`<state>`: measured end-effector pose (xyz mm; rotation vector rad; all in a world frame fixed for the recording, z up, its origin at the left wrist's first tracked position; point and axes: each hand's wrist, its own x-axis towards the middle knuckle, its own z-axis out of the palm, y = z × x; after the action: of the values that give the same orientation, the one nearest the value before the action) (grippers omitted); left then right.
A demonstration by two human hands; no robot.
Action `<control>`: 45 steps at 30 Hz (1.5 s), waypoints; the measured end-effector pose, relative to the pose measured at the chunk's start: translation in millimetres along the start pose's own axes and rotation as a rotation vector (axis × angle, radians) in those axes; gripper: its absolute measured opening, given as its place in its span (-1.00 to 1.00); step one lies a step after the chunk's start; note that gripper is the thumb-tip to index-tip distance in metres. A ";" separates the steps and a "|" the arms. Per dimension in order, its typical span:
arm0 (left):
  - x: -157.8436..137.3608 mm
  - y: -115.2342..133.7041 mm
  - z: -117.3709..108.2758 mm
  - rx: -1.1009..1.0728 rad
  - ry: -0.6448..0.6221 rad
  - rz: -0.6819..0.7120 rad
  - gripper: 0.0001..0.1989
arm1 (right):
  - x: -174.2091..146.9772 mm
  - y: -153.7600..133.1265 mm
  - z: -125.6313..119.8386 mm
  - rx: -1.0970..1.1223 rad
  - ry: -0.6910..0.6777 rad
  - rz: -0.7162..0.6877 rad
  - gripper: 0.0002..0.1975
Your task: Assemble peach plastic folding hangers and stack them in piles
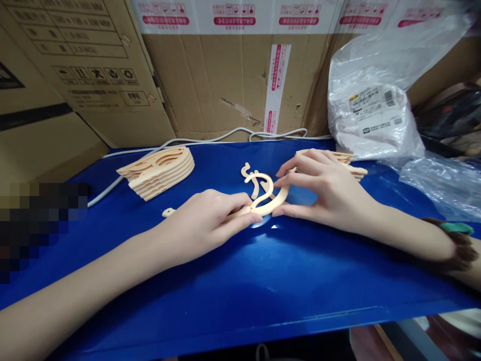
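Blue tabletop (240,281) — both hands, left (205,223) and right (326,188), pinching one beige hanger (268,200) — stacked hangers (160,173) leftward.

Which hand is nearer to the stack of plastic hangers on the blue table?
Left. The left hand lies just right of the stack; the right hand is farther right.

A glossy blue counter (240,291) fills the foreground, catching bright highlights from light above. Behind it, brown cardboard boxes (210,85) stand stacked like a wall, sealed with red-and-white printed tape (276,85). A grey cable (210,138) runs along the counter's back edge. At the right, a crumpled clear plastic bag (376,100) leans against the boxes.
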<state>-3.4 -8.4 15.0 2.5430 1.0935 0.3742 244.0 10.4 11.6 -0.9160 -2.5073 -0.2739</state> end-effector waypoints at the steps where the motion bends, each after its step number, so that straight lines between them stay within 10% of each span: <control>1: 0.0 -0.2 0.0 0.011 0.001 0.000 -0.64 | -0.1 0.6 0.5 -0.006 0.003 0.020 -0.51; 17: -3.0 -1.8 9.1 0.196 0.085 0.133 -0.67 | -0.8 -4.8 2.8 0.246 -0.087 -0.102 -0.67; 28: -5.8 4.9 11.3 0.265 0.118 0.339 -0.76 | 4.1 7.2 0.0 0.205 -0.068 0.120 -0.70; 37: -3.7 7.7 10.1 -0.056 0.010 0.273 -0.77 | 4.1 11.5 -7.2 0.133 -0.205 -0.009 -0.82; 45: 0.5 1.0 9.0 0.108 0.098 0.253 -0.75 | 0.6 23.9 -8.8 -0.090 -0.224 -0.019 -0.77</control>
<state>0.9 -10.5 7.4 2.7945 0.8455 0.5225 262.2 25.9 20.4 -1.0091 -2.7284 -0.3081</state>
